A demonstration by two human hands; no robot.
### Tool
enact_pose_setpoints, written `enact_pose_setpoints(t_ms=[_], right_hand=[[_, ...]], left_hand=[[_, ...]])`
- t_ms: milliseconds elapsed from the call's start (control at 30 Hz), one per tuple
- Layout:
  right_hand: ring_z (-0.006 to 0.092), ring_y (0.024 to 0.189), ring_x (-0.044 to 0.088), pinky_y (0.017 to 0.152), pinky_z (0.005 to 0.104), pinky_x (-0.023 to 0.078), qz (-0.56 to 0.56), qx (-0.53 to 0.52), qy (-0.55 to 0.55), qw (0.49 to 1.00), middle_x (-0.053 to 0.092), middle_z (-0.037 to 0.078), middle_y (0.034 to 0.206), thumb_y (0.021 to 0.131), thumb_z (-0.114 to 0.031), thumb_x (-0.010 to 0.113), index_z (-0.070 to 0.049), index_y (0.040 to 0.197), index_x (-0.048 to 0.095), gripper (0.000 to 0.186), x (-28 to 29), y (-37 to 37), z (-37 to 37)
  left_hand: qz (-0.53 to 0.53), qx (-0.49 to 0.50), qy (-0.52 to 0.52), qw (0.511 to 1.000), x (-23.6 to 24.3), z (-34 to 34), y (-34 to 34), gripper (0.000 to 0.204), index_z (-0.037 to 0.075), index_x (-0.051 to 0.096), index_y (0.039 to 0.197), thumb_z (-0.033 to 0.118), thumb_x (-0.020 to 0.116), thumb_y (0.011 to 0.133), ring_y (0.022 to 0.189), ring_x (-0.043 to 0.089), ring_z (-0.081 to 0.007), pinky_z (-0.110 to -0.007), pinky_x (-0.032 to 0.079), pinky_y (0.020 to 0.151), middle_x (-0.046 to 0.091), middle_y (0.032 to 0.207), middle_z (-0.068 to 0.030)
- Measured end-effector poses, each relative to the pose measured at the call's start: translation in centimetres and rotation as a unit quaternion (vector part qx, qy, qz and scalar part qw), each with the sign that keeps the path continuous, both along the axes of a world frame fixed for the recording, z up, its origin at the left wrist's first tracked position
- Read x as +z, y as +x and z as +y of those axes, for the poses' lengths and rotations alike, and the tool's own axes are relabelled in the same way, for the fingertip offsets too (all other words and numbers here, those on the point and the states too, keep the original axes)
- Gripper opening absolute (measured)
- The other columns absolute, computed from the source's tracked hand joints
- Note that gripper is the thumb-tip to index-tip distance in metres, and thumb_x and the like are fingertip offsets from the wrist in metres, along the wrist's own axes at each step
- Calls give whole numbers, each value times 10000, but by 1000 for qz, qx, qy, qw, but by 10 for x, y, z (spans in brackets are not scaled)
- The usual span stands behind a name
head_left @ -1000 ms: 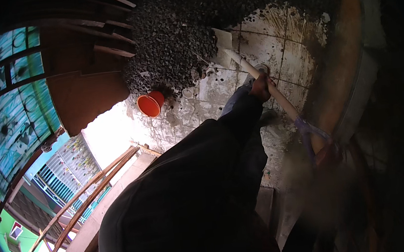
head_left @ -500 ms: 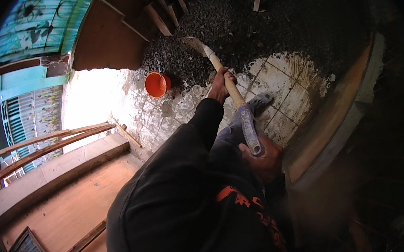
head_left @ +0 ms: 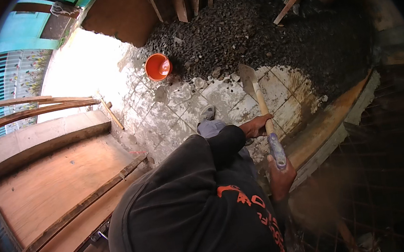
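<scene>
Both my hands are on a shovel (head_left: pixel 262 104) with a pale wooden shaft, a worn grey-blue end grip and a flat metal blade. My left hand (head_left: pixel 257 126) is closed around the shaft just above the grip. At the end grip my right hand (head_left: pixel 282 172) is closed, its fingers partly hidden. The blade points away from me and lies over the tiled floor (head_left: pixel 180 106) at the near edge of a dark gravel heap (head_left: pixel 251 32). I see no load of gravel on it.
An orange bucket (head_left: pixel 158 66) stands left of the gravel, near a small pale round object (head_left: pixel 199 82). Wooden planks (head_left: pixel 179 3) lean behind the heap. A low wall (head_left: pixel 45 137) lies to the left, and an orange-brown ledge (head_left: pixel 329 117) runs along the right.
The shovel has been drawn back from the gravel toward me and to the right. My left hand moved with it, closer to the right hand. A shoe now shows farther left.
</scene>
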State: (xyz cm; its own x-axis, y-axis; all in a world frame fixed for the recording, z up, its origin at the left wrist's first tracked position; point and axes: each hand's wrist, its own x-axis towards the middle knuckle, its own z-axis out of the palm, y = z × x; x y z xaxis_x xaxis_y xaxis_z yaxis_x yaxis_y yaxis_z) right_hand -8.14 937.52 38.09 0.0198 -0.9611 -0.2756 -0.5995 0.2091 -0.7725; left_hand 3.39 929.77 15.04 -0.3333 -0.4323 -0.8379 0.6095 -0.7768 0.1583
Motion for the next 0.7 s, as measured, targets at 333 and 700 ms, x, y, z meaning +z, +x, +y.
enact_pose_setpoints(t_ms=[333,700], right_hand=[[76,452,388,376,248,294,-64,-233,147,959,487,9,606,819,-242,636,12,860,622,257,-22,65,-19],[167,549,524,535,349,421,93,-33,51,994,602,97,637,776,-197,663,59,794,624,260,-42,143,-70]], left_hand=[[-283,-222,-139,922,-35,79,223,510,-65,557,959,432,545,846,617,580,-173,-300,509,537,609,820,-128],[-302,61,48,950,-40,267,440,191,11,493,869,201,484,881,456,474,-173,-306,367,367,521,656,-104]])
